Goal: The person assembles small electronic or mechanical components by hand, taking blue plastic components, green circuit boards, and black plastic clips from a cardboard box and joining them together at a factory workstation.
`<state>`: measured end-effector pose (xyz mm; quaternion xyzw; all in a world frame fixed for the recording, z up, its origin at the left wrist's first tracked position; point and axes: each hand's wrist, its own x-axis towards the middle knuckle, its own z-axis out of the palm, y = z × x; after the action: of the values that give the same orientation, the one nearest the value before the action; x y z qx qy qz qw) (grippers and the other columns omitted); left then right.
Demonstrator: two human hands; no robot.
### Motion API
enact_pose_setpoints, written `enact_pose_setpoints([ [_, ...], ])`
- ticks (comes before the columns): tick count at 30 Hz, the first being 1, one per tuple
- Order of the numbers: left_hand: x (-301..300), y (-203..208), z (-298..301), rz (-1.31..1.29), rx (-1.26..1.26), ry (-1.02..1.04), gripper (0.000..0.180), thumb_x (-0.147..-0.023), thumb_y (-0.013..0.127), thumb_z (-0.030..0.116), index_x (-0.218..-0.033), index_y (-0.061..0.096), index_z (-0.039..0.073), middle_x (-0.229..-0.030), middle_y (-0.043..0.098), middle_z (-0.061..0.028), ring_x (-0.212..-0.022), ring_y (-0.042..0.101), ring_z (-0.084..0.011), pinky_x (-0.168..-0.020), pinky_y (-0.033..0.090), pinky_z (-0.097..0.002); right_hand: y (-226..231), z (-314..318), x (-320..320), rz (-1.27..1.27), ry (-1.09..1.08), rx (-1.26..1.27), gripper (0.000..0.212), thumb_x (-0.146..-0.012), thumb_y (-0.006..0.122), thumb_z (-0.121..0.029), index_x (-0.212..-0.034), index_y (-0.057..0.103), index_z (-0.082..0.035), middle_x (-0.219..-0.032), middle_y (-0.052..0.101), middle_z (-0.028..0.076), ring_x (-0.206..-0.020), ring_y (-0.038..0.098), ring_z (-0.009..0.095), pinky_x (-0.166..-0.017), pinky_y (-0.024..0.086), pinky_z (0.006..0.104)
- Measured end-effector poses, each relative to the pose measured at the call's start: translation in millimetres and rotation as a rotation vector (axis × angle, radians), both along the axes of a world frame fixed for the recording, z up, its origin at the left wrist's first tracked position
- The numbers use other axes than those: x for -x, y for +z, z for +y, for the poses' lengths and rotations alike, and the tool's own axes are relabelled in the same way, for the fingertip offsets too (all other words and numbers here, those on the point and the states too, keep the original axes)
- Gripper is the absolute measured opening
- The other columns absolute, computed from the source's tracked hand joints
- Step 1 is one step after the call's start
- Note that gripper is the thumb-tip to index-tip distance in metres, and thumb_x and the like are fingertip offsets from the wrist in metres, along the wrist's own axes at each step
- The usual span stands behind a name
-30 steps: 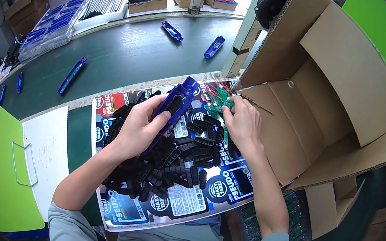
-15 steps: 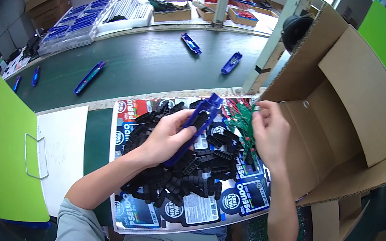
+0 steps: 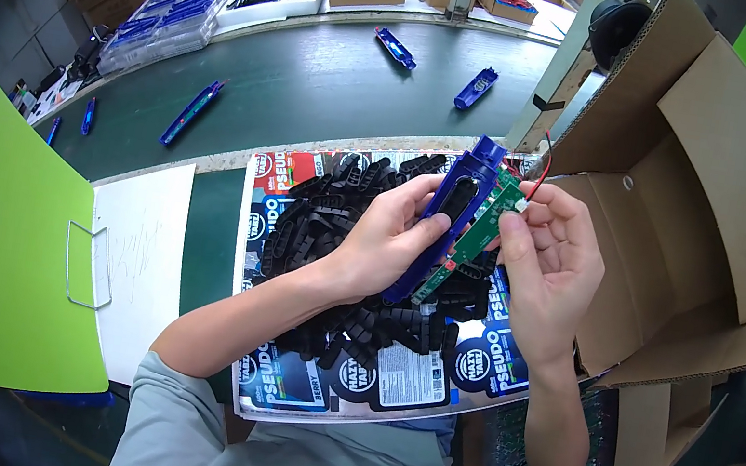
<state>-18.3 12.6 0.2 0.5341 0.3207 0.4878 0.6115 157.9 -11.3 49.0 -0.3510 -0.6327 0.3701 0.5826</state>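
My left hand (image 3: 389, 236) is closed around a long blue plastic housing (image 3: 476, 166), tilted with its wide end up and away. A black insert (image 3: 458, 205) fills the slot in its side, and my thumb presses near it. My right hand (image 3: 553, 252) pinches a narrow green circuit board (image 3: 483, 231) by its upper end, close along the housing's right side. A red and black wire (image 3: 544, 167) rises from the board's top. Below both hands lies a heap of black plastic pieces (image 3: 321, 225) on a board covered with printed label sheets (image 3: 408, 380).
An open cardboard box (image 3: 670, 270) stands on the right, near my right hand. Beyond the work board runs a dark green belt (image 3: 289, 88) with several blue housings (image 3: 190, 113). A bright green panel (image 3: 10, 244) rises at left. Across the belt, another person's hand shows beside parts trays (image 3: 507, 5).
My right hand has lifted a green circuit board with its wire from the pile and brought it beside the blue housing. My left hand, still holding the housing, has shifted right.
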Motion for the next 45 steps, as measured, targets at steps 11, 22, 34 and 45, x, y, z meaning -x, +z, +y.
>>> enact_pose_setpoints([
  [11, -1, 1, -9, -0.052, -0.107, 0.04, 0.041, -0.111, 0.043, 0.023, -0.143, 0.05, -0.001, -0.115, 0.065, -0.005, -0.101, 0.058, -0.0085, -0.089, 0.049, -0.0249, -28, 0, 10, -0.021, -0.044, -0.136, 0.027, -0.094, 0.066, 0.006, -0.119, 0.058, 0.004, -0.094, 0.067, 0.009, -0.08, 0.067, 0.01, -0.07, 0.056, 0.0236],
  [22, -2, -6, -6, -0.049, -0.099, 0.022, 0.04, -0.11, 0.043, 0.022, -0.143, 0.052, 0.0, -0.11, 0.066, -0.0036, -0.096, 0.058, -0.0068, -0.083, 0.049, -0.0237, -21, 2, 5, -0.143, 0.027, -0.036, 0.025, -0.097, 0.065, 0.003, -0.12, 0.056, 0.004, -0.1, 0.068, 0.01, -0.086, 0.07, 0.012, -0.076, 0.057, 0.0232],
  [34, -2, 1, -8, -0.011, -0.083, -0.038, 0.043, -0.11, 0.042, 0.021, -0.146, 0.049, -0.001, -0.124, 0.065, -0.0062, -0.11, 0.058, -0.0092, -0.097, 0.047, -0.0269, -22, -1, 4, -0.134, 0.024, -0.091, 0.025, -0.097, 0.065, 0.004, -0.12, 0.057, 0.005, -0.101, 0.068, 0.011, -0.087, 0.07, 0.012, -0.076, 0.058, 0.0226],
  [45, -2, -3, -5, -0.101, -0.003, -0.085, 0.045, -0.11, 0.042, 0.021, -0.149, 0.046, 0.0, -0.118, 0.065, -0.0054, -0.103, 0.06, -0.0099, -0.093, 0.049, -0.0281, -13, -2, -1, -0.109, 0.065, -0.001, 0.023, -0.098, 0.064, 0.002, -0.12, 0.057, 0.005, -0.099, 0.068, 0.01, -0.084, 0.069, 0.011, -0.07, 0.055, 0.0209],
])
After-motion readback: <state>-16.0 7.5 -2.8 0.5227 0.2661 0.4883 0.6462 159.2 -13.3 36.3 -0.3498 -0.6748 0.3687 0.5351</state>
